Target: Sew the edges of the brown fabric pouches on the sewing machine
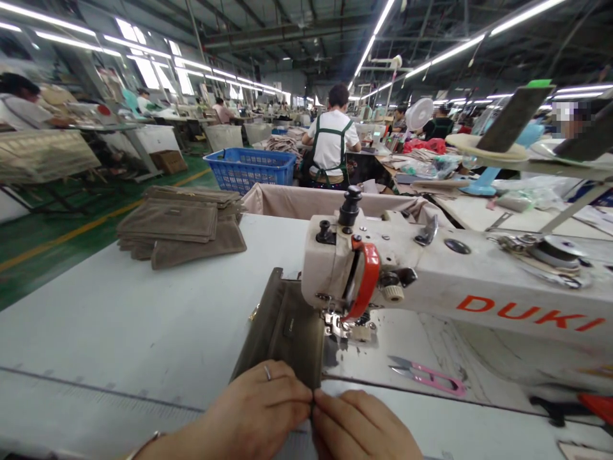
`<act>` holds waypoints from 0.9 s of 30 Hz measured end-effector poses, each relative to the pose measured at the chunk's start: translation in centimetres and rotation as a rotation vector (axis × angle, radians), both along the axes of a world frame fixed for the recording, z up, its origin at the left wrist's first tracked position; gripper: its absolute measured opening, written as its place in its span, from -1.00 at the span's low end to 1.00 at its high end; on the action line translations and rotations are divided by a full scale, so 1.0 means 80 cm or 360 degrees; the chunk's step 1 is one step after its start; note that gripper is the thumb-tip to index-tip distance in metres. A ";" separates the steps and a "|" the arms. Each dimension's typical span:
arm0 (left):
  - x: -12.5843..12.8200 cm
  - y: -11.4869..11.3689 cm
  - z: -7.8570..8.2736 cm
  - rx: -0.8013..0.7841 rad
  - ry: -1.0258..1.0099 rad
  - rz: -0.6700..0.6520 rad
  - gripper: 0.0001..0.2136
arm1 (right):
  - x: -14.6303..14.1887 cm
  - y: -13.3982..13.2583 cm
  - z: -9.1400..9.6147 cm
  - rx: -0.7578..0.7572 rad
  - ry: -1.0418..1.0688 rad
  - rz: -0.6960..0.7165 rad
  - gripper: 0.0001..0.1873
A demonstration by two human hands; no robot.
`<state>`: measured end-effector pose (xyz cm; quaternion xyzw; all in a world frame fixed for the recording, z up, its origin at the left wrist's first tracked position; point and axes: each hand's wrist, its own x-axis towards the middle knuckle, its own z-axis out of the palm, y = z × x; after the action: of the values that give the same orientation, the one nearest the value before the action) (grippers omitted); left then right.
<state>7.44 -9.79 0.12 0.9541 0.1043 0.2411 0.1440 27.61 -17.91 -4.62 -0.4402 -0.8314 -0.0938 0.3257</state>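
A grey-brown fabric piece (287, 329) lies on the white sewing table (119, 319), reaching under the presser foot (342, 327) of a white DUKI sewing machine (431, 281). My left hand (258, 412), with a ring on one finger, is closed in a pinch on the near edge of the fabric. My right hand (359, 425) meets it at the same edge, fingers pressed together on the fabric. Both hands sit at the table's front edge, just in front of the needle.
Pink thread snips (428, 375) lie on the machine bed to the right. A stack of grey-brown fabric pieces (182, 223) sits at the back left. A blue basket (249, 167) and a seated person in a green apron (331, 137) are beyond the table.
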 end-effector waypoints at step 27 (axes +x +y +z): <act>0.024 0.092 -0.008 0.0033 0.0128 0.0113 -0.76 | 0.018 0.065 0.028 -0.0641 -0.0033 -0.0302 -0.53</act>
<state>9.35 -2.41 -0.51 0.9601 0.1413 0.2087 0.1211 29.09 -12.67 -2.34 -0.5716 -0.7916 0.0393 0.2123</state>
